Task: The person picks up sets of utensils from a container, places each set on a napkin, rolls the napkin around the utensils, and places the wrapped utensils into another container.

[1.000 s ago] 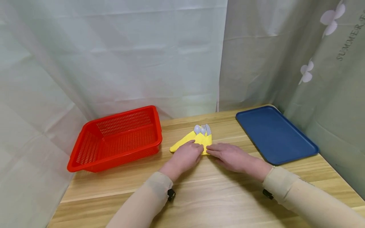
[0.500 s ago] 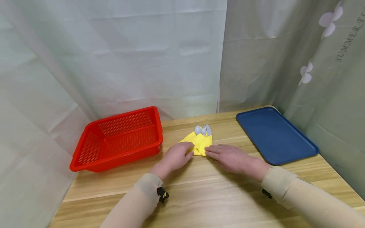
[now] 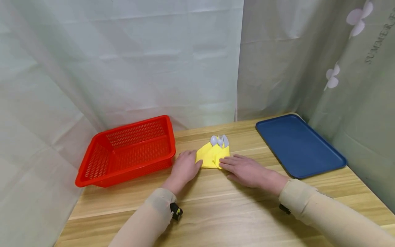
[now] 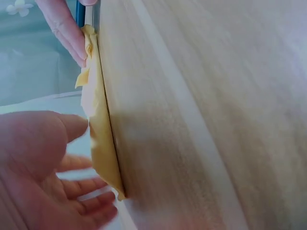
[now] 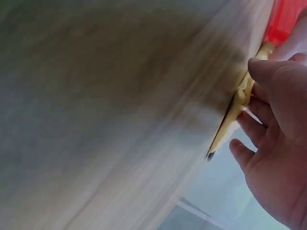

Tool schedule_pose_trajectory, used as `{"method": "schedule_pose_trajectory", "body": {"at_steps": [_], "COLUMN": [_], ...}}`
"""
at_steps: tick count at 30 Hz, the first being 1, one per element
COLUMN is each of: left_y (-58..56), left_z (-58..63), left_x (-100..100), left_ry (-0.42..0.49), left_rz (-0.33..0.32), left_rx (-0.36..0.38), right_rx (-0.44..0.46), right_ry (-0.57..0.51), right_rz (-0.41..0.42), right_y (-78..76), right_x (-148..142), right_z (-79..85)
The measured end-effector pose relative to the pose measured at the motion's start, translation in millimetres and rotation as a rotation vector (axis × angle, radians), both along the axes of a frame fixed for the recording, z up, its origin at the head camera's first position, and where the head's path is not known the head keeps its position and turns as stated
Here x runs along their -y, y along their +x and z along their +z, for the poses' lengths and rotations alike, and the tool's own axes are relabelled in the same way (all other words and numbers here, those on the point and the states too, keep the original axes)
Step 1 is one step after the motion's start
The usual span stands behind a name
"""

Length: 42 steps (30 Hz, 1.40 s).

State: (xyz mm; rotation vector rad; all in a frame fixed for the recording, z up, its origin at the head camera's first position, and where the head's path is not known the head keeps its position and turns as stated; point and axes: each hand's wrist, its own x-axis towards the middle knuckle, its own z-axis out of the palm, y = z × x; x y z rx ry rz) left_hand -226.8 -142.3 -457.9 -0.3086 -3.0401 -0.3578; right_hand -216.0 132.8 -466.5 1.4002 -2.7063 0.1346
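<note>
A folded yellow napkin [image 3: 207, 156] lies on the table with a spoon [image 3: 214, 140], a fork [image 3: 220, 140] and a knife [image 3: 226, 140] tucked in side by side. Only their pale grey heads stick out at its far edge; their handles are hidden. My left hand [image 3: 184, 168] is at the napkin's left edge, thumb on its near corner, fingers along the side. In the left wrist view those fingers [image 4: 88, 189] are spread loosely beside the cloth. My right hand [image 3: 245, 170] rests its extended fingertips on the napkin's lower right part.
To the left stands a red perforated basket [image 3: 123, 176], close to my left hand. A blue tray [image 3: 299, 145] lies on the right side of the wooden table [image 3: 216, 212]. Pale curtains [image 3: 154, 68] hang behind and at both sides.
My left hand has moved left off the napkin's middle to its left edge. The napkin's pointed left corner has been folded in, so it looks narrower. My right hand has stayed nearly in place.
</note>
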Motion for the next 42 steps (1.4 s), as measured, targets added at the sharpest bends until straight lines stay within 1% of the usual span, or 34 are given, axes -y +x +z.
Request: {"method": "schedule_pose_trajectory", "body": {"at_steps": [2, 6, 9, 12, 19, 26, 29, 36, 42], "left_y": [0.5, -0.1, -1.4, -2.7, -15.1, -14.4, -13.5, -13.0, -12.3], "left_z": [0.2, -1.5, -2.6, -2.0, -12.1, -7.9, -4.2, -0.8, 3.0], "left_x": [0, -1, -1, 0, 6, 7, 7, 5, 4], "left_ry": [-0.027, -0.056, -0.064, -0.043, 0.093, 0.247, 0.307, 0.386, 0.399], "left_rz": [0.047, 0.105, 0.131, 0.140, 0.123, 0.137, 0.142, 0.195, 0.224], "left_rx": [0.017, 0.045, 0.073, 0.097, 0.130, 0.190, 0.214, 0.223, 0.247], "right_rx": [0.005, 0.002, -0.023, -0.048, -0.078, -0.086, -0.088, -0.066, -0.053], "right_ry": [0.007, 0.017, 0.031, 0.050, 0.049, 0.037, 0.035, 0.037, 0.042], "right_rz": [-0.012, -0.029, -0.040, -0.050, -0.051, -0.042, -0.045, -0.051, -0.055], "right_y": [0.8, 2.7, 3.8, 4.3, 3.6, 3.5, 3.1, 2.5, 3.0], "right_x": [2, 7, 12, 15, 17, 17, 16, 16, 16], "right_z": [1.7, 7.1, 9.8, 9.8, 3.7, 1.8, 1.9, 4.1, 6.4]}}
